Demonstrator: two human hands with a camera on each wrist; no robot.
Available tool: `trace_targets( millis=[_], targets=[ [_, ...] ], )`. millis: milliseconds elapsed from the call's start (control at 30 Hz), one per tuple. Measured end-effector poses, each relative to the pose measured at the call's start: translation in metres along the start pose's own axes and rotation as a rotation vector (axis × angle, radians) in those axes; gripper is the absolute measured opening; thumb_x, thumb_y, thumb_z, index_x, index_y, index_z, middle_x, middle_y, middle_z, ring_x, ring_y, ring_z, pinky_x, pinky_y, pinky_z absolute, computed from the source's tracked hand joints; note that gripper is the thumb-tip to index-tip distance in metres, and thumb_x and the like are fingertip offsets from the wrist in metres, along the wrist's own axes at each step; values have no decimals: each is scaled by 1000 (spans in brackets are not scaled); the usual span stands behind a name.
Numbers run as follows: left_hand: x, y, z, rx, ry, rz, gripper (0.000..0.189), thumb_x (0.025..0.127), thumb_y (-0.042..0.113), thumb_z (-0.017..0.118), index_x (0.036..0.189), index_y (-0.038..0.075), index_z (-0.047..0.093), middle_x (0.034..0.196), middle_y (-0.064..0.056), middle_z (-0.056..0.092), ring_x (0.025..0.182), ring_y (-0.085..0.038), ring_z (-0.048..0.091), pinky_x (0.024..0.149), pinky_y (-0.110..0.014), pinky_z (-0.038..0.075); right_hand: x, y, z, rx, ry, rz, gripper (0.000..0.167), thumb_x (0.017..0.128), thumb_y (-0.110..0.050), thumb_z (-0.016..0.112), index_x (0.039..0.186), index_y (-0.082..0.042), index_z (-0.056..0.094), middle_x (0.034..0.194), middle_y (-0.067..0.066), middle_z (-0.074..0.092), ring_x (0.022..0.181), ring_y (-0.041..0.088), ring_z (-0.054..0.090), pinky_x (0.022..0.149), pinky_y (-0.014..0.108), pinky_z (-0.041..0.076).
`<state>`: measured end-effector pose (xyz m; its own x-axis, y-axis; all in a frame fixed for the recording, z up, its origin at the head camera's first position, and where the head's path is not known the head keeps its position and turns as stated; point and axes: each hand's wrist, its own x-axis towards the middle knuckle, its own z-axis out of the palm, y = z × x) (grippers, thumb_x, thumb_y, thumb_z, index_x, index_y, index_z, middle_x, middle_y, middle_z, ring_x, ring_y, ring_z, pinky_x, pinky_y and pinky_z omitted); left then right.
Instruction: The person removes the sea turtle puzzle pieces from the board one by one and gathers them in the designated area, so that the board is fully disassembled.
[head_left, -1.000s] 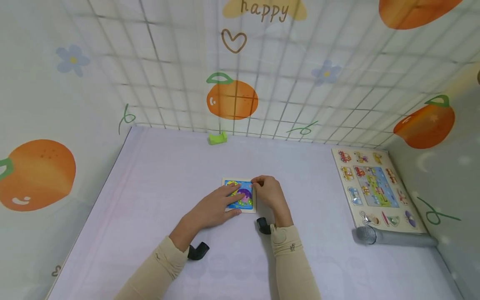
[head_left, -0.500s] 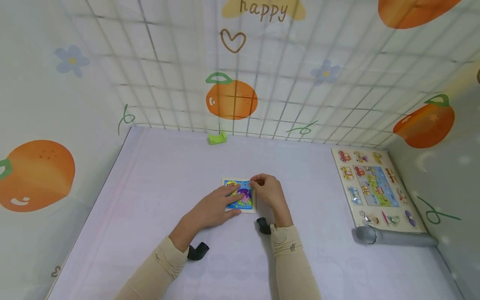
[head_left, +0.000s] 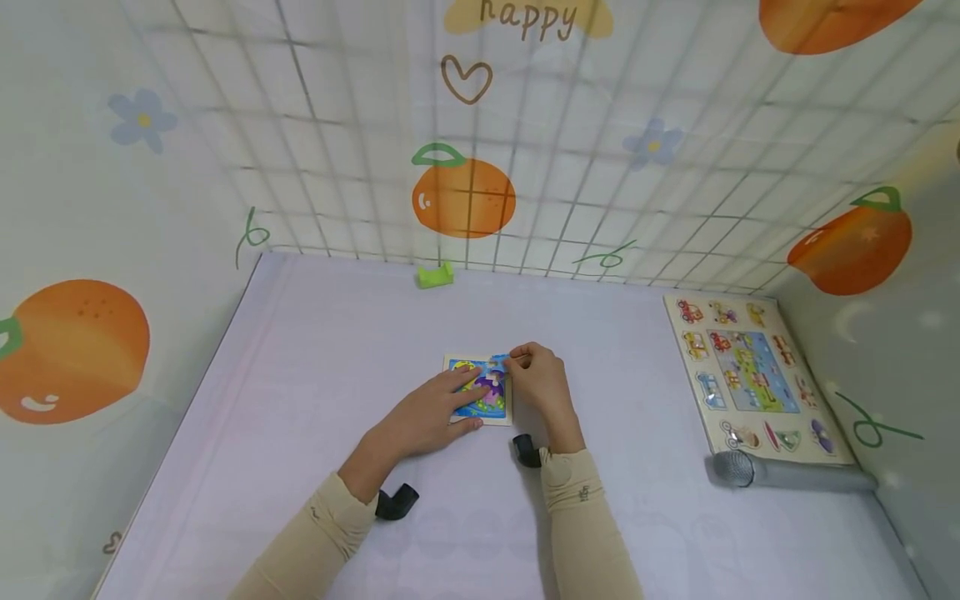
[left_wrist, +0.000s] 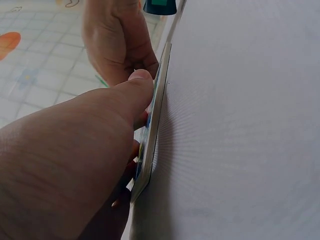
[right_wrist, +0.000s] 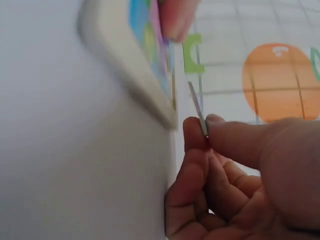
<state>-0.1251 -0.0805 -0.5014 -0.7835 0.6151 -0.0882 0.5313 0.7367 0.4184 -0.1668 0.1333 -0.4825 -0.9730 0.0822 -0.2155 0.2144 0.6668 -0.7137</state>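
Observation:
A small square jigsaw puzzle [head_left: 491, 410] with a blue, purple and yellow picture lies in a pale frame mid-table. My left hand [head_left: 429, 410] rests across it with straight, spread fingers, covering its left part; its thumb [left_wrist: 137, 85] lies along the frame's near edge in the left wrist view. At the puzzle's upper right corner, my right hand [head_left: 542, 382] pinches a thin blue puzzle piece [head_left: 498, 358] between thumb and forefinger. Seen edge-on in the right wrist view, that puzzle piece [right_wrist: 197, 102] stands tilted, apart from the frame [right_wrist: 112, 55].
A larger wooden vehicle puzzle board [head_left: 697, 392] lies at the right, with a grey microphone [head_left: 802, 477] along its near edge. A green block [head_left: 436, 276] sits by the back wall. Black wrist devices [head_left: 397, 502] show beside both sleeves.
My right hand has drawn slightly up and back with the puzzle piece, which has lifted out of the puzzle's upper right corner. My left hand has stayed in place.

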Motion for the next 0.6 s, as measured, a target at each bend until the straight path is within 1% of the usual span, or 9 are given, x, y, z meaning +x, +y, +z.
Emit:
trace_targets(
  millis=[133,233,400,467,600],
  targets=[
    [-2,0,0,3,7,-4,62,101,53,57,156,28,44,168,1,31,156,-25,29,126,-45,30,10,10,-11,-7,32,15,24,99,-27,65,115,-8,68,107,13,76,95,26,68,80,38,55],
    [-1,1,0,6,9,0,62,101,53,57,156,27,44,169,2,30,156,-24,28,126,-44,30,21,20,-24,-1,58,33,24,100,-27,65,115,-9,67,110,15,75,94,28,67,76,35,54],
    [-1,0,1,-1,0,-3,62,102,52,56,156,27,43,169,2,30,157,-25,27,127,-43,28,39,41,-49,-3,76,65,25,102,-29,62,118,-11,67,115,15,74,94,28,67,70,29,51],
    [-1,0,1,0,1,-4,62,102,52,56,156,27,43,169,2,30,157,-24,27,127,-43,28,46,49,-58,-5,82,85,25,103,-29,61,120,-11,67,118,16,73,94,28,66,69,28,51],
    [-1,0,2,9,-2,-6,62,102,53,56,156,28,43,169,2,29,157,-24,27,127,-42,29,59,61,-75,-11,104,125,27,104,-29,59,124,-11,66,122,17,71,98,29,64,73,30,51]
  ],
)
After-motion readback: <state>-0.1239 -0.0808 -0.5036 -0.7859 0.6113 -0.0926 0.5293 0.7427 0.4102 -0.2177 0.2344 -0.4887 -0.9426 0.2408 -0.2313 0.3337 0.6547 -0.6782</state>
